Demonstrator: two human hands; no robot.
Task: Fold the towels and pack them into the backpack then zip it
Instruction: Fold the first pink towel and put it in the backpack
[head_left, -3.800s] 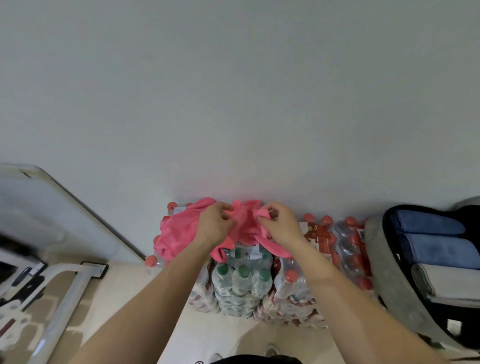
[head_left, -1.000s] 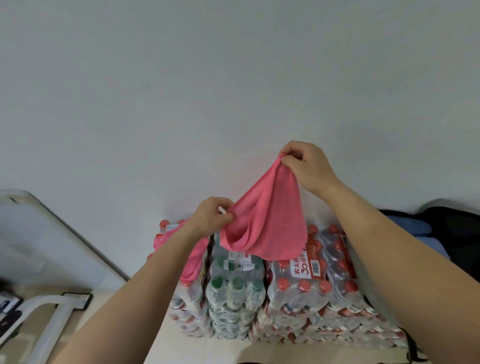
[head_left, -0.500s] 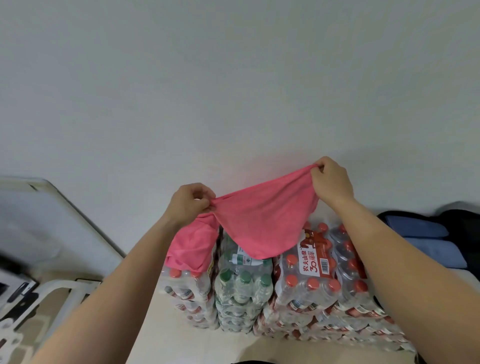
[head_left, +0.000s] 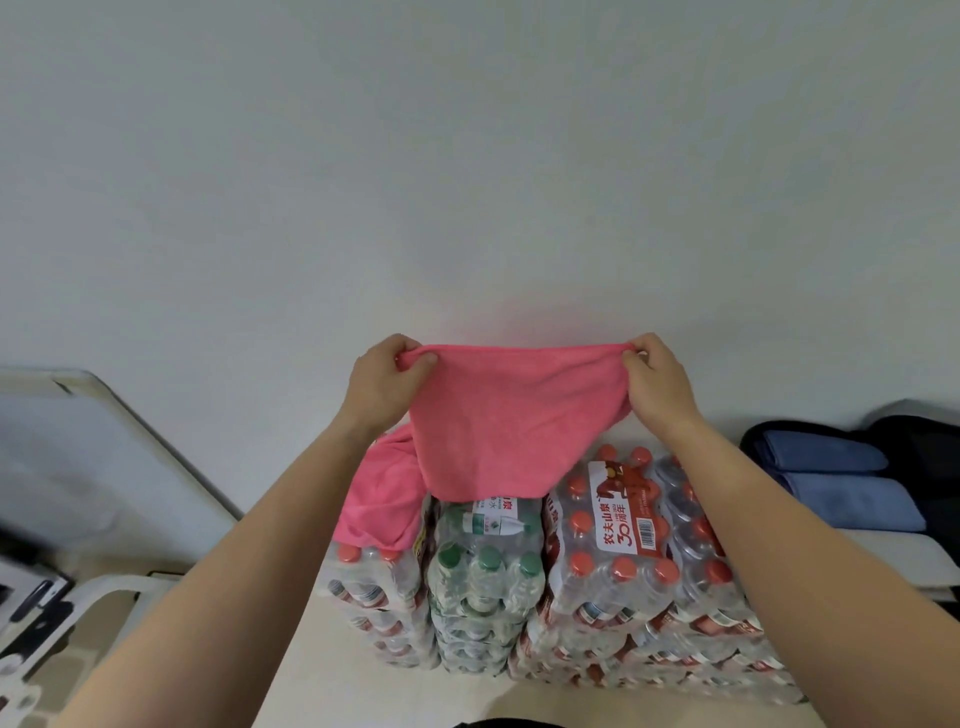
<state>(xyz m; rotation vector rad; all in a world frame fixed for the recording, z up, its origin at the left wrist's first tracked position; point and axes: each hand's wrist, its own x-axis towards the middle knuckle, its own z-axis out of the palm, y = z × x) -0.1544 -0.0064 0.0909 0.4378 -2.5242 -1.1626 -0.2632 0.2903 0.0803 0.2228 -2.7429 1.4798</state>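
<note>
Left hand (head_left: 387, 382) and right hand (head_left: 655, 382) are pinching the pink towel (head_left: 511, 423) by its top corners above the bottle packs (head_left: 597, 561) — soft, light, sagging; likely best gripped at corners.

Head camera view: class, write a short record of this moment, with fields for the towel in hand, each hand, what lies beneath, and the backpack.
Towel in hand: pink towel, stretched along its top edge, hanging in the air
Left hand: left hand pinches the towel's top left corner
Right hand: right hand pinches the top right corner
Beneath: shrink-wrapped bottle packs, stacked
Backpack: black backpack, open, at the right, with two folded blue towels inside
Fold: not yet made
</note>
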